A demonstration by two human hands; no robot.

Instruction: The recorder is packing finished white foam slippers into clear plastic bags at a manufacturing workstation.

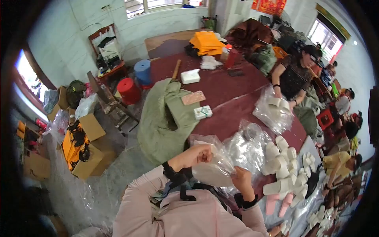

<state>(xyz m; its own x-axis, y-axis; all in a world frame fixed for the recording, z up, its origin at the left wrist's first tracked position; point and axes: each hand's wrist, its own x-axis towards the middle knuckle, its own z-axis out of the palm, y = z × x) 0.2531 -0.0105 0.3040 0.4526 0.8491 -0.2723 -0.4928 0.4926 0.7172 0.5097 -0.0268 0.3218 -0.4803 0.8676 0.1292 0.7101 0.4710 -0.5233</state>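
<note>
My left hand [196, 155] pinches the upper edge of a clear plastic bag [213, 168] that holds something pale. My right hand [241, 178] grips the same bag at its lower right edge, and the bag is stretched between both hands just above the edge of the dark red table [221, 85]. To the right of my hands lies a heap of white slippers [285, 166], with a pink pair [278, 203] below it. More crumpled clear bags [246, 144] lie just beyond my hands.
Across the table a person in a dark top [294, 77] holds a clear bag of white slippers [274, 110]. An olive green jacket [166, 118], small boxes, a phone and orange cloth [206, 42] lie on the table. Cardboard boxes [85, 146] and stools stand at left.
</note>
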